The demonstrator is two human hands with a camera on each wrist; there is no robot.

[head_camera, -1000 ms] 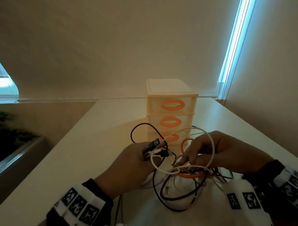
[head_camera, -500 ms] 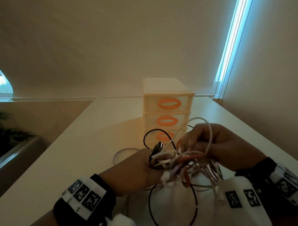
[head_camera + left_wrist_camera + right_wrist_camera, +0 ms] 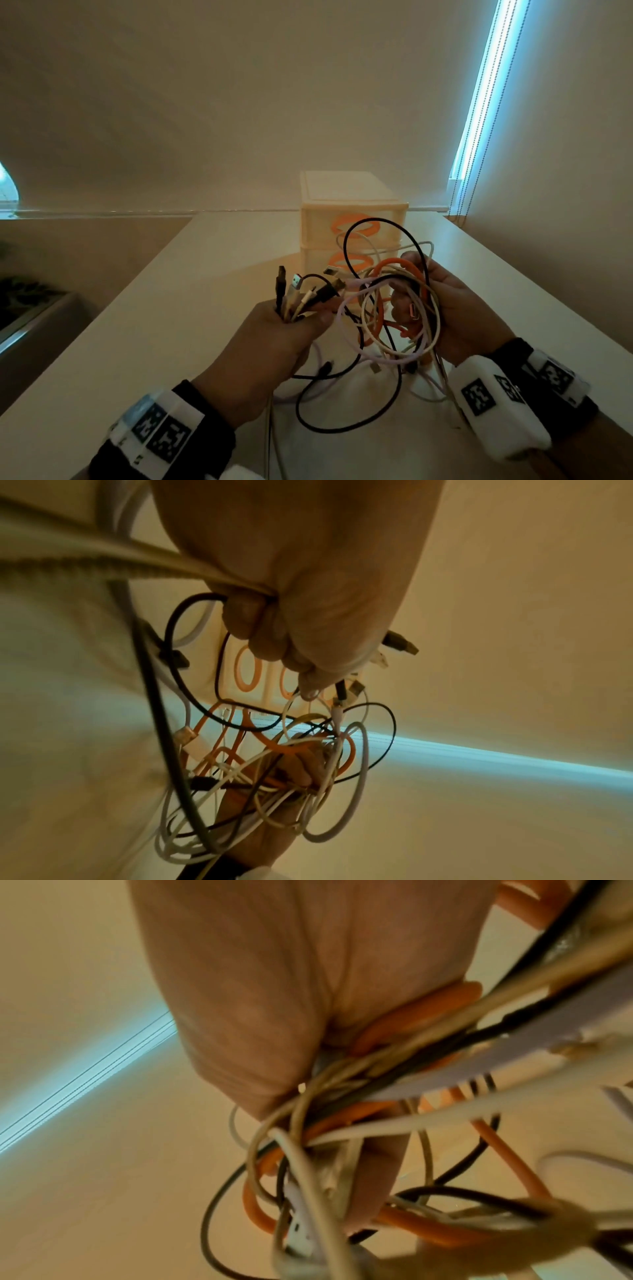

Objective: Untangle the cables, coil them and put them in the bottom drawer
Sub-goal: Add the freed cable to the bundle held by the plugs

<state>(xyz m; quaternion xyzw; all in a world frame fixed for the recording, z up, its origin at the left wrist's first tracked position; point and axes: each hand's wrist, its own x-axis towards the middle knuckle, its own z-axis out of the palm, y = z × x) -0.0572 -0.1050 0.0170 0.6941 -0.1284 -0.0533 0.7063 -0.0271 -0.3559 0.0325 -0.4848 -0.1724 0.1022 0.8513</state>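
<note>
Cables (image 3: 387, 308) tangled, lifted above table (image 3: 171, 342) in front of drawer unit (image 3: 352, 205). Left hand (image 3: 274, 346) fisted round bunch of plug ends. Right hand (image 3: 459, 308) fingers curled through orange, black, white loops. Bottom drawer hidden behind tangle, probably closed.

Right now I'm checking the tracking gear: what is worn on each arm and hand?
The hands are bare. The left wrist has a white band printed with square black-and-white code markers over a black cuff. The right wrist carries a bulkier white padded block with similar markers, and a second marked white band over black further up the forearm.
</note>
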